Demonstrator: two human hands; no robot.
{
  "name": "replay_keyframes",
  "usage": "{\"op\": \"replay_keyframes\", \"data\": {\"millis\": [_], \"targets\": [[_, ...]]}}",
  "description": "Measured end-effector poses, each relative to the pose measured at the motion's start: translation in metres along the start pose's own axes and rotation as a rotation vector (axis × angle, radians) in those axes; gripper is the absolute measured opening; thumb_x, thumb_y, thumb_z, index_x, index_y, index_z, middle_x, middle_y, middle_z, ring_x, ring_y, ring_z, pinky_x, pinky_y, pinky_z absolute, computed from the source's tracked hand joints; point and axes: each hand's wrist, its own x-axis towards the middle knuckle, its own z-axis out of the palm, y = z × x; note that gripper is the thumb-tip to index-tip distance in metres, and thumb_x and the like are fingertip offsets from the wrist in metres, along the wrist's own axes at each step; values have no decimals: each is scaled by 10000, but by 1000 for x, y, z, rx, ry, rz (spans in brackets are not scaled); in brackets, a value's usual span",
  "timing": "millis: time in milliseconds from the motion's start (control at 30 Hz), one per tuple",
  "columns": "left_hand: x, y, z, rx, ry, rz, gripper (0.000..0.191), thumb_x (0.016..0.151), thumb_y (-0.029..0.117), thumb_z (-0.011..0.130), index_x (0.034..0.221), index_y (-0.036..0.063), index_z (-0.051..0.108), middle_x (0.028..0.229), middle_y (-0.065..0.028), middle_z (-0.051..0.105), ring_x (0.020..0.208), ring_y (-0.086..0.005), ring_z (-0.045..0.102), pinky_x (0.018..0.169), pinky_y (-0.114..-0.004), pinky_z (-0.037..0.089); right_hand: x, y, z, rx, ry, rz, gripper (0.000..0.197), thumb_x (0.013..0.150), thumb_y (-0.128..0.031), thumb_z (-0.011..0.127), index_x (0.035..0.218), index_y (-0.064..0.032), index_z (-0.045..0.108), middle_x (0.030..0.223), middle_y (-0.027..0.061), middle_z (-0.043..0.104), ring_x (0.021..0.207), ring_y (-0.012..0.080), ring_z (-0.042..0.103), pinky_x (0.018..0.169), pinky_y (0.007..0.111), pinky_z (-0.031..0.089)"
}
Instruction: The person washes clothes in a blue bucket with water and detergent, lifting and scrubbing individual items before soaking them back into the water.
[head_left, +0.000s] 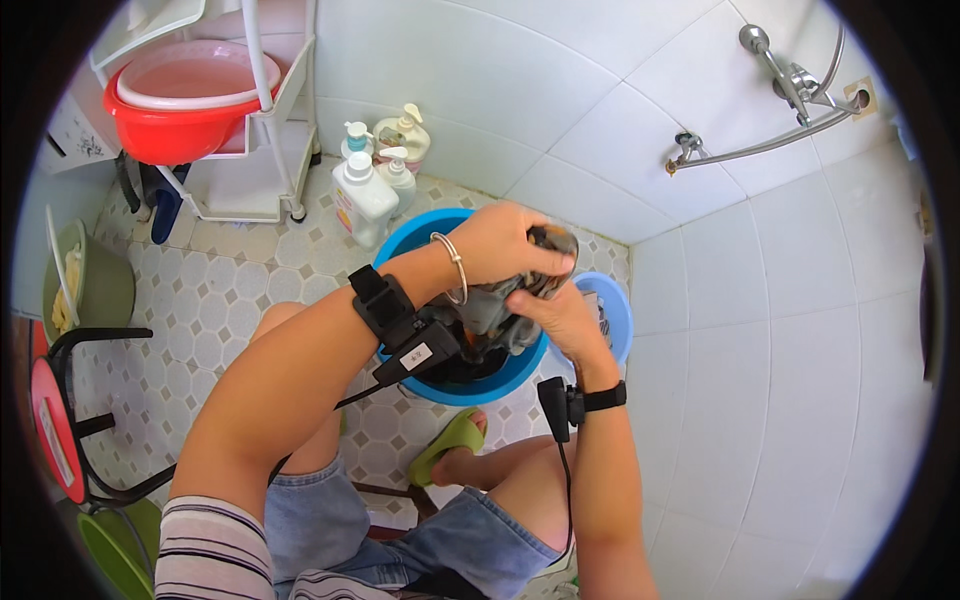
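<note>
My left hand and my right hand both grip a bunched grey garment with dark and orange patches. They hold it above a round blue plastic basin on the floor. The left palm faces down, its fingers wrapped over the upper end of the cloth. Just below, the right thumb presses against the fabric. Lower folds of the garment hang into the basin, over dark material that lies inside. My wrists and the cloth hide part of the basin.
A light-blue basin with printed material in it sits at the right wall. Several pump and cap bottles stand behind the blue basin. A white rack holds a red basin. At left are an olive bucket and a red-seated stool.
</note>
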Motion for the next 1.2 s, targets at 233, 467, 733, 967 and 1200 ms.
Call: {"op": "replay_keyframes", "data": {"millis": [233, 467, 733, 967, 1200], "targets": [[8, -18, -21, -1298, 240, -290, 222, 827, 214, 601, 938, 21, 599, 891, -84, 640, 774, -197, 622, 734, -332, 521, 10, 44, -18, -144, 42, 125, 323, 789, -92, 653, 1086, -3, 562, 978, 36, 620, 848, 115, 564, 763, 264, 453], [35, -81, 32, -1124, 664, -607, 265, 798, 184, 598, 971, -15, 567, 941, -129, 624, 818, -237, 619, 727, -372, 514, 22, 36, -21, 402, 642, -180, 502, 735, 69, 474, 1218, -46, 401, 983, 67, 543, 884, 153, 524, 812, 276, 433], [25, -82, 72, -1903, -48, -322, 211, 894, 283, 447, 908, 119, 580, 857, -43, 607, 723, -181, 590, 659, -336, 493, 20, 0, 61, -272, 546, -308, 218, 778, -145, 600, 968, -46, 558, 879, 89, 557, 836, 174, 544, 742, 281, 430], [20, -42, 55, -1529, 355, -633, 209, 844, 286, 555, 885, 85, 597, 879, -47, 629, 795, -172, 595, 699, -317, 486, 41, 15, 33, -402, 774, -176, 304, 856, -292, 560, 834, 10, 590, 771, 204, 606, 677, 339, 562, 620, 362, 438], [5, -66, 55, -604, 296, -121, 318, 817, 329, 558, 913, 29, 602, 881, -69, 615, 758, -199, 578, 657, -346, 461, 27, 6, 59, -388, 638, -296, 267, 852, -245, 547, 793, 15, 562, 711, 185, 577, 632, 279, 534, 599, 359, 418]]}}
